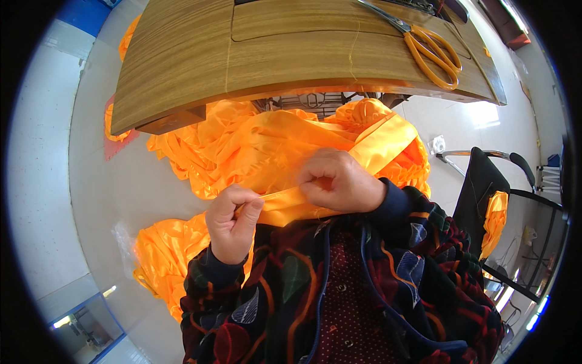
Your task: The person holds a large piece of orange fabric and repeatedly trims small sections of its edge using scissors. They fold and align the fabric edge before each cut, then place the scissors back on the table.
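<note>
Shiny orange satin fabric [254, 145] is heaped over my lap and below the table edge, with more of it trailing at the lower left. My left hand [233, 219] pinches the folded edge of this fabric between thumb and fingers. Just to its right, my right hand [339, 180] is curled closed on the same edge, so a short strip stretches between the two hands. From beneath the right hand a flat, smooth band of the fabric [388, 142] runs up and to the right. What lies inside the right fist is hidden.
Ahead is a wood-grain sewing table [176, 67] with a metal treadle frame [309, 103] below. Orange-handled scissors [431, 54] lie at its right, beside a loose thread [354, 51]. A black chair [479, 194] holding an orange fabric piece [495, 221] stands to the right.
</note>
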The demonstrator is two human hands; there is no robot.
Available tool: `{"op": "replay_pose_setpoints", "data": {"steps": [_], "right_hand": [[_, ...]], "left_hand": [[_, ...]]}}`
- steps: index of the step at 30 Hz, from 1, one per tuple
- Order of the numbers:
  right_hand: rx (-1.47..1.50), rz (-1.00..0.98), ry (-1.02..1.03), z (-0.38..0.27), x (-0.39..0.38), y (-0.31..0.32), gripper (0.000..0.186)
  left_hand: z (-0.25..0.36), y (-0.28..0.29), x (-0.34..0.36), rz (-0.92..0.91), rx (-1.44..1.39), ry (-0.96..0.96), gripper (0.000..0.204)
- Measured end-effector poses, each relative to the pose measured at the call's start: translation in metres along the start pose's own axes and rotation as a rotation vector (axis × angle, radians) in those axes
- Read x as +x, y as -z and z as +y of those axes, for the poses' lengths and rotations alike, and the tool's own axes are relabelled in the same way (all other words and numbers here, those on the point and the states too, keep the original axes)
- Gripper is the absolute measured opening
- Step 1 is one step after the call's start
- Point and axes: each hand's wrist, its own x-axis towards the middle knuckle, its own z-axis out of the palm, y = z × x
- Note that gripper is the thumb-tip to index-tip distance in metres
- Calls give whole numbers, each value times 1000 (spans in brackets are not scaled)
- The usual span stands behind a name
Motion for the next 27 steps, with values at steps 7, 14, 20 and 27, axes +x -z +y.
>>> {"op": "replay_pose_setpoints", "data": {"steps": [7, 14, 20, 27], "right_hand": [[45, 3, 133, -10, 7, -8, 8], [49, 21, 132, -1, 1, -7, 4], [-57, 35, 66, 10, -10, 14, 5], [-331, 144, 149, 12, -25, 31, 23]], "left_hand": [[-2, -1, 4, -74, 24, -45, 8], [3, 0, 1, -16, 55, -75, 9], [-3, 8, 3, -21, 31, -93, 8], [-4, 13, -1, -20, -332, 237, 11]]}}
